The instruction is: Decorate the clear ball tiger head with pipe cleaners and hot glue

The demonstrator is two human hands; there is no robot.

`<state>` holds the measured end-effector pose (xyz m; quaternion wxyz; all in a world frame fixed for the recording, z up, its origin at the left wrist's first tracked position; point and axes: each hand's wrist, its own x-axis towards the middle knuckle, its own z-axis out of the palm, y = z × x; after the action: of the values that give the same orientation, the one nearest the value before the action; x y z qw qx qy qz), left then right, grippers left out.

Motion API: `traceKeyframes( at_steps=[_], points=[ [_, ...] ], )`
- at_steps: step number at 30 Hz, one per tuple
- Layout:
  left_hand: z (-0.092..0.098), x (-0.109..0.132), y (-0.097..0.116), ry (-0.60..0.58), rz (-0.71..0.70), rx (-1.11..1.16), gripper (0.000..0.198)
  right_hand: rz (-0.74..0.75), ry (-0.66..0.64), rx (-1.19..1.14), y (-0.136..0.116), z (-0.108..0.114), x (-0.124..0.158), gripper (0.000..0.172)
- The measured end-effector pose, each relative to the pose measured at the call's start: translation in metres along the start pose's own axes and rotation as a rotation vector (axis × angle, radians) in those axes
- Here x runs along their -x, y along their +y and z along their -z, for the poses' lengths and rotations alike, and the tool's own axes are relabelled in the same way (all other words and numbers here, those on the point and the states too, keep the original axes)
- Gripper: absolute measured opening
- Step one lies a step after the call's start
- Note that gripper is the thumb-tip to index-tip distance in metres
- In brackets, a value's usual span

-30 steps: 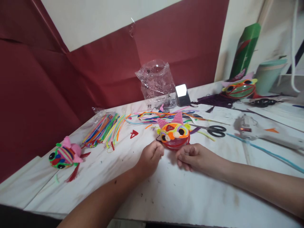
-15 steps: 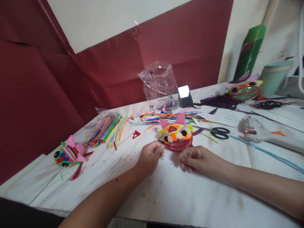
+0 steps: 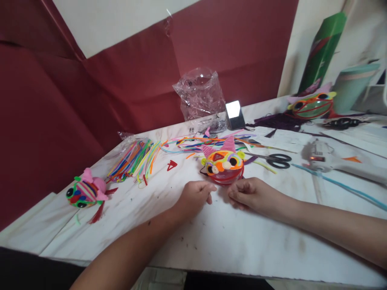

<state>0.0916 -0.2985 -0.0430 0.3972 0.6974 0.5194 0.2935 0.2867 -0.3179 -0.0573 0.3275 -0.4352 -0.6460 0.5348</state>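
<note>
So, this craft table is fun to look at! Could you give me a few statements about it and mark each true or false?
1. The orange-faced figure has pink pointed pieces on top. True.
2. The left hand is gripping the scissors. False: the scissors lie on the table, beyond the right hand.
3. The white glue gun lies to the right of the scissors. True.
4. The figure at the far left is plain blue all over. False: it is multicoloured, with much pink and green.
5. The clear plastic bag stands to the left of the phone-like device. True.
</note>
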Motion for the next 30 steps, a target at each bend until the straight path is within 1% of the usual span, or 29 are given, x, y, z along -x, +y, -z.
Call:
traceKeyframes(
  at_steps=[2, 4, 5, 8, 9, 10, 12, 14, 15, 17, 18, 19, 22, 23, 25, 27, 30],
  points=[
    [0.006, -0.001, 0.001, 0.092, -0.074, -0.061, 0.032, 0.031, 0.062, 0.005, -0.003, 0.002, 0.003, 0.028],
    [0.012, -0.003, 0.002, 0.148, -0.152, -0.156, 0.028, 0.102, 0.193, 0.03, -0.008, 0.008, 0.006, 0.028],
    [0.014, -0.003, 0.002, 0.148, -0.191, -0.224, 0.024, 0.142, 0.275, 0.041, -0.011, 0.011, 0.008, 0.028],
    [0.018, -0.005, -0.001, 0.094, -0.278, -0.448, 0.014, 0.217, 0.494, 0.001, -0.02, 0.025, 0.011, 0.023],
    [0.017, -0.006, -0.003, 0.069, -0.287, -0.508, 0.011, 0.225, 0.544, -0.032, -0.022, 0.029, 0.011, 0.021],
    [0.017, -0.006, -0.005, 0.043, -0.287, -0.557, 0.012, 0.23, 0.582, -0.066, -0.024, 0.033, 0.01, 0.02],
    [0.015, -0.007, -0.008, -0.025, -0.281, -0.62, 0.017, 0.243, 0.627, -0.113, -0.025, 0.038, 0.009, 0.019],
    [0.014, -0.007, -0.01, -0.084, -0.283, -0.628, 0.013, 0.258, 0.629, -0.121, -0.025, 0.038, 0.008, 0.018],
    [0.014, -0.007, -0.01, -0.09, -0.287, -0.605, 0.011, 0.264, 0.618, -0.11, -0.025, 0.038, 0.008, 0.018],
    [0.014, -0.007, -0.009, -0.076, -0.267, -0.479, 0.01, 0.272, 0.586, -0.07, -0.025, 0.035, 0.01, 0.019],
    [0.013, -0.006, -0.008, -0.073, -0.227, -0.368, 0.01, 0.279, 0.566, -0.046, -0.025, 0.033, 0.011, 0.02],
    [0.012, -0.005, -0.006, -0.089, -0.167, -0.23, 0.012, 0.291, 0.54, -0.019, -0.025, 0.03, 0.013, 0.021],
    [0.008, -0.002, 0.0, -0.201, 0.037, 0.224, 0.025, 0.331, 0.431, 0.112, -0.025, 0.022, 0.017, 0.022],
    [0.006, -0.001, 0.002, -0.222, 0.072, 0.356, 0.03, 0.339, 0.385, 0.163, -0.025, 0.019, 0.018, 0.022],
    [0.002, 0.001, 0.006, -0.224, 0.089, 0.564, 0.038, 0.344, 0.305, 0.237, -0.023, 0.012, 0.019, 0.019],
    [-0.002, 0.002, 0.007, -0.21, 0.091, 0.698, 0.042, 0.338, 0.25, 0.262, -0.02, 0.006, 0.018, 0.016],
    [-0.006, 0.002, 0.006, -0.208, 0.097, 0.772, 0.042, 0.301, 0.228, 0.25, -0.015, 0.0, 0.015, 0.013]
  ],
)
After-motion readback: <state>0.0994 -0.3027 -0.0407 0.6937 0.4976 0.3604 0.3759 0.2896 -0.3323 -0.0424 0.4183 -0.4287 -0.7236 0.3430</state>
